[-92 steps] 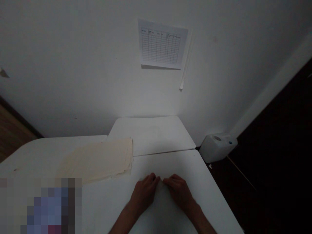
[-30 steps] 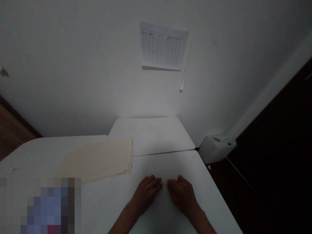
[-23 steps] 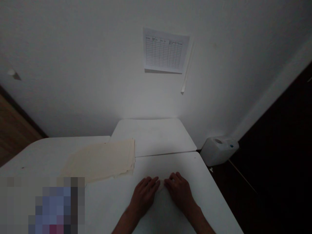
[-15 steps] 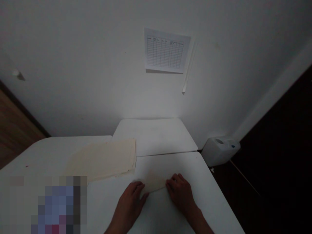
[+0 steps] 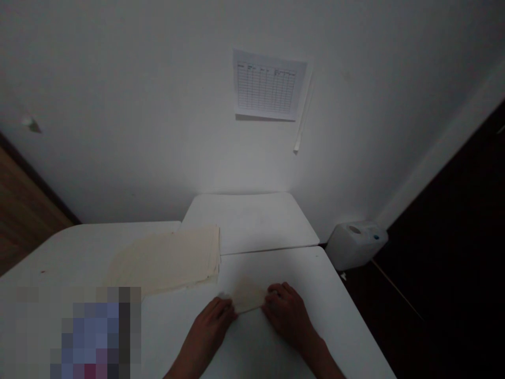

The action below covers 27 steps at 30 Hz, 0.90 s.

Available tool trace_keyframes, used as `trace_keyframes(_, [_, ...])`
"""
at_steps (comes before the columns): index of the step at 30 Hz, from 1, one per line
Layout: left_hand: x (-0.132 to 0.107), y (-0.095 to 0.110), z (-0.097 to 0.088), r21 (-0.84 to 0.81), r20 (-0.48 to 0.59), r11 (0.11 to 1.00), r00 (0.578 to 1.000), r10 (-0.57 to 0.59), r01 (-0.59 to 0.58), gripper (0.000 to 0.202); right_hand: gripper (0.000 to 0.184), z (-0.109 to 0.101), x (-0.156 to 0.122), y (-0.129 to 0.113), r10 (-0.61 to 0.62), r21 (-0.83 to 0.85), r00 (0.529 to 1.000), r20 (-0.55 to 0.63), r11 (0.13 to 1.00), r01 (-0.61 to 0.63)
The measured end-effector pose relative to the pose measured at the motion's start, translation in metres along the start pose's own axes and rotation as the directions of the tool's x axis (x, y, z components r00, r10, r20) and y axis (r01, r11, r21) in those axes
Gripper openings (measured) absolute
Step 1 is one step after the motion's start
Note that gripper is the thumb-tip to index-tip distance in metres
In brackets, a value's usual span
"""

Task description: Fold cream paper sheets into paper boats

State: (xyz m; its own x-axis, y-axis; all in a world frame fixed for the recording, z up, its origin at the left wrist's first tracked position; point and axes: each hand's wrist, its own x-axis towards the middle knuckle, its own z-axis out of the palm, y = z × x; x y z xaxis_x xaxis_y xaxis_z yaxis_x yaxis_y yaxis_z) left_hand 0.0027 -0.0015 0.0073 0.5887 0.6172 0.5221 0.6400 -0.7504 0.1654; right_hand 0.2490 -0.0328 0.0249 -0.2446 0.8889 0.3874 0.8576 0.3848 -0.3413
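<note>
A small beige sheet (image 5: 248, 301), thin like paper, lies on the white table between my hands, its near edge straight as if folded. My left hand (image 5: 213, 321) pinches its left end, fingers closed. At the other end, my right hand (image 5: 286, 313) has curled fingers closed on the sheet. The fingertips partly hide both ends. Left of my hands rests a stack of larger cream sheets (image 5: 169, 258) with slightly uneven edges.
White tables (image 5: 252, 223) stand pushed together against the wall. A printed chart (image 5: 266, 87) hangs on the wall. A white plastic container (image 5: 351, 247) sits on the dark floor at the right. The lower left is pixelated.
My right hand has shifted slightly left, so the hands are closer together and less of the sheet shows between them. My left fingers have drawn closer together on its end.
</note>
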Motion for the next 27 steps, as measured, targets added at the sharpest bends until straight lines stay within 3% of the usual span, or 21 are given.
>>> trace_keyframes(5, [0.0,-0.005,-0.004,-0.003,0.087,1.0,0.996,0.004,-0.003,0.021,0.011,0.0,-0.001,0.001,0.001,0.027,1.0,0.01,1.0,-0.001])
trace_keyframes(13, [-0.009,-0.01,0.008,0.24,0.014,0.954,0.983,0.184,-0.181,0.033,0.013,-0.001,-0.001,0.001,0.02,0.064,1.0,-0.013,0.998,-0.019])
trace_keyframes(20, [-0.011,-0.007,0.005,0.334,-0.081,0.931,0.979,0.185,-0.148,0.035,0.016,0.004,0.0,0.002,0.013,0.077,0.999,-0.037,0.997,-0.01])
trace_keyframes(27, [-0.004,-0.004,0.003,0.286,-0.15,0.956,0.982,0.119,-0.073,0.028,0.013,0.01,0.002,0.004,-0.011,0.029,0.992,-0.123,0.999,0.015])
